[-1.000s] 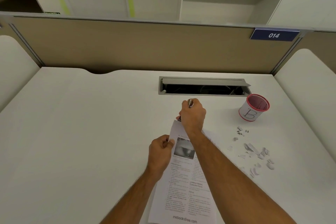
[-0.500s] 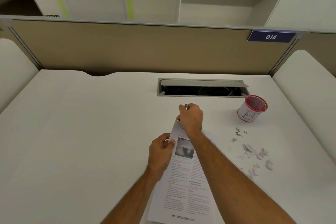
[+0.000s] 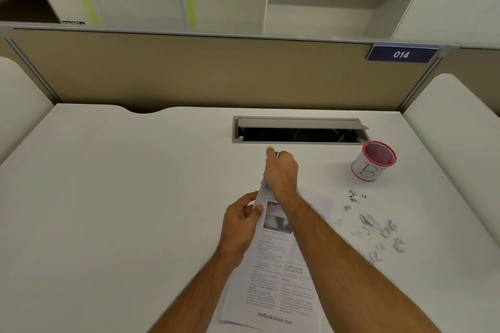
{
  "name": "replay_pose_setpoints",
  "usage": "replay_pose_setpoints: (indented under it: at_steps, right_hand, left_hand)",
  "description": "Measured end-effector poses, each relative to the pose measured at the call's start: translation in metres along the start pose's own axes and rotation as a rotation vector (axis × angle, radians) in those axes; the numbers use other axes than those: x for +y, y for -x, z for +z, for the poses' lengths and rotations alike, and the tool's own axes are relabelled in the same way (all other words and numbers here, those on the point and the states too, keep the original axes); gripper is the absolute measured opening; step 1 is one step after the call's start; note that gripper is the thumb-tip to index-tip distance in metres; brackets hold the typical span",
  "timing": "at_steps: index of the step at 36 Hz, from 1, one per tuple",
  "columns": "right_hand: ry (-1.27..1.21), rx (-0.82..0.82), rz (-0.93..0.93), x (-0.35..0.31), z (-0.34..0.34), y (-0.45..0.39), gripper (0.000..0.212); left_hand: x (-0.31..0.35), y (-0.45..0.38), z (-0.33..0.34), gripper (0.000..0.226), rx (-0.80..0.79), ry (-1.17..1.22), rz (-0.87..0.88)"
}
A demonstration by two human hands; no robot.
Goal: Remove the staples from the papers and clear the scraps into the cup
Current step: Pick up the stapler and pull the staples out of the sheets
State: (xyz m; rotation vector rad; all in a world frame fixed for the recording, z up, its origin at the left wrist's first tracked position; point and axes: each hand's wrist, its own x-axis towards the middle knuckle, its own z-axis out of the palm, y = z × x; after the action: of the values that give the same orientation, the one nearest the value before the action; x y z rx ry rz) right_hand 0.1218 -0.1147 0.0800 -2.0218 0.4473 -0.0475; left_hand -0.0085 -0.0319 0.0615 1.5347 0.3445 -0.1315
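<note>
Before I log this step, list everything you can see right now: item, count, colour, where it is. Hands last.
Printed papers: a small stack, exact count unclear, white with black text and a grey photo, lying near the desk's front edge at centre.
Paper scraps: many, white and grey, scattered on the desk right of the papers.
Staples: a few small grey bits, count unclear, between scraps and cup.
Cup: one, white with red rim and a letter B, far right of the desk.
Cable hatch: one, grey, lid open, desk's far side.
Desk: one, white.
Partition: one, tan, behind the desk.
Number sign: one, dark blue, reads 014, on the partition.
Left hand: pinching the papers' left edge.
Right hand: closed around a small metal tool at the papers' top corner.
</note>
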Motion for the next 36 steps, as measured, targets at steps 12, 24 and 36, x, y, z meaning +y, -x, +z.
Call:
replay_pose_setpoints:
  at_steps: [12,24,36]
  right_hand:
    - [0.028,0.047,-0.047,-0.002,0.003,0.002,0.040]
    - [0.014,0.051,-0.059,-0.007,0.003,0.005,0.042]
    - [-0.114,-0.008,-0.048,-0.012,-0.002,0.006,0.033]
  left_hand:
    - [0.000,-0.001,0.000,0.027,-0.016,-0.013,-0.019]
    - [0.004,-0.001,-0.001,0.020,-0.021,-0.033,0.010]
    - [0.006,0.000,-0.001,0.016,0.021,-0.118,0.040]
